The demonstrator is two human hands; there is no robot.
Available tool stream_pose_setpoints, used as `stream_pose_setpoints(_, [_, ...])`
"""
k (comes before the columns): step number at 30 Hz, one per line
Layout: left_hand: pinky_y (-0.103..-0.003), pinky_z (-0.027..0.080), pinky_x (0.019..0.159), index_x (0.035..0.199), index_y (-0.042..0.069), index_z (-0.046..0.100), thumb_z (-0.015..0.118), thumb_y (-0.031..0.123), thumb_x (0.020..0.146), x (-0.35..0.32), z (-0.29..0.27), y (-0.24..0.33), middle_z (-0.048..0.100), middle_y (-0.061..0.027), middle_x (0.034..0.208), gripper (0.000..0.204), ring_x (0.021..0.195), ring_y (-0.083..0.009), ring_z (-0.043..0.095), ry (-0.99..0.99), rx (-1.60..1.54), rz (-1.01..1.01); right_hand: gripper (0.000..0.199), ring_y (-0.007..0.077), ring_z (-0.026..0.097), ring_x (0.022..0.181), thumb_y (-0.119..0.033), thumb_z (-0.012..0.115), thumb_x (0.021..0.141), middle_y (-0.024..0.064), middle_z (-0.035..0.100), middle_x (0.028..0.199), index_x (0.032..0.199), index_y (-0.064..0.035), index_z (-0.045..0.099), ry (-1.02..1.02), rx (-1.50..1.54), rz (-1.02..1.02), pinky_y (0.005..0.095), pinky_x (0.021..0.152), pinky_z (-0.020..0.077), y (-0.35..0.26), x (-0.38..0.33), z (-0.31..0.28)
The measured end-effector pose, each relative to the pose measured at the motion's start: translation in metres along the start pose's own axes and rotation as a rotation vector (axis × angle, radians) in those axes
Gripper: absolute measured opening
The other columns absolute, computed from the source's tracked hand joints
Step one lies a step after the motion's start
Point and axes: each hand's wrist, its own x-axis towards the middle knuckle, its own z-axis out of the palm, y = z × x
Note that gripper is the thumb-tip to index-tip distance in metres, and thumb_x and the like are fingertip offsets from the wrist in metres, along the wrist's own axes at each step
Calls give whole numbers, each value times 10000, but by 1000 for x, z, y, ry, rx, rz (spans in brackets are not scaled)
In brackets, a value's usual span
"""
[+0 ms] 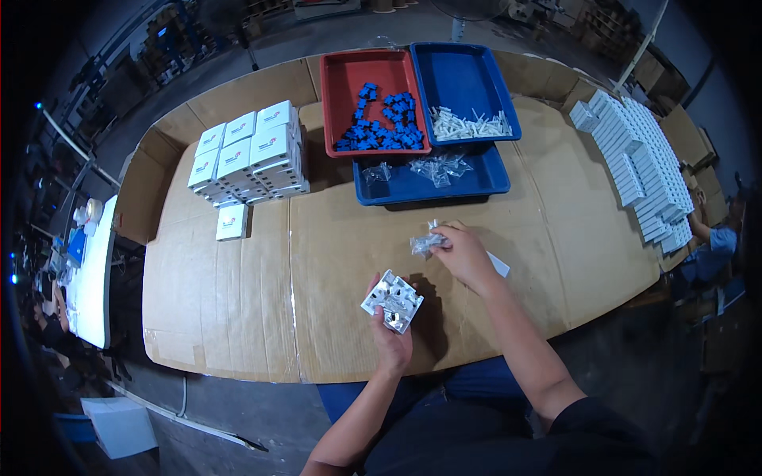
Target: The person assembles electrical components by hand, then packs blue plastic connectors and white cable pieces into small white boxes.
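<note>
Over the cardboard-covered table (238, 301), the left hand (390, 333) grips a white square plate (392, 301) (back up); the right hand (464, 255) pinches a small clear bag (426, 243); best to keep the plate level while bringing the bag across.

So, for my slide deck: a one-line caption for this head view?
Left hand holds a white square plate; right hand grips a small clear bag over the cardboard-covered table.

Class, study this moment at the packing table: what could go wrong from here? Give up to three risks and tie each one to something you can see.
1. The left hand holds the white square plate in the air at one edge only; it could slip and drop.
2. The right hand pinches a small clear bag; its contents might spill onto the cardboard-covered table.
3. The stacked white boxes stand high and could topple if bumped.
</note>
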Motion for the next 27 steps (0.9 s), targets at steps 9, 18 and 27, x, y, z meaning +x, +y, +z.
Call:
stream_pose_setpoints(9, [-406, 394, 1178, 1687, 108, 132, 429, 627, 1073, -3, 0, 3, 489, -148, 1513, 857, 1377, -246, 507, -72, 278, -24, 193, 233, 681, 930, -96, 777, 884, 89, 666, 1034, 1039, -12, 699, -247, 264, -40, 337, 824, 541, -76, -78, 5])
stream_pose_setpoints(18, [-420, 460, 1125, 1690, 144, 143, 352, 690, 1065, -2, 12, 4, 504, -131, 1490, 856, 1315, -263, 566, -16, 390, 61, 136, 207, 642, 696, -85, 751, 917, 98, 666, 894, 1013, -7, 695, 36, 310, -49, 334, 648, 511, -68, -70, 1])
stream_pose_setpoints(27, [-484, 544, 1024, 1652, 182, 285, 286, 578, 1117, 6, 17, 36, 611, -137, 1386, 665, 1226, -316, 642, 53, 59, -230, 587, 399, 547, 1329, -347, 814, 876, 170, 497, 1499, 1386, -107, 648, 52, -636, 18, 470, 1084, 482, 3, -92, -59])
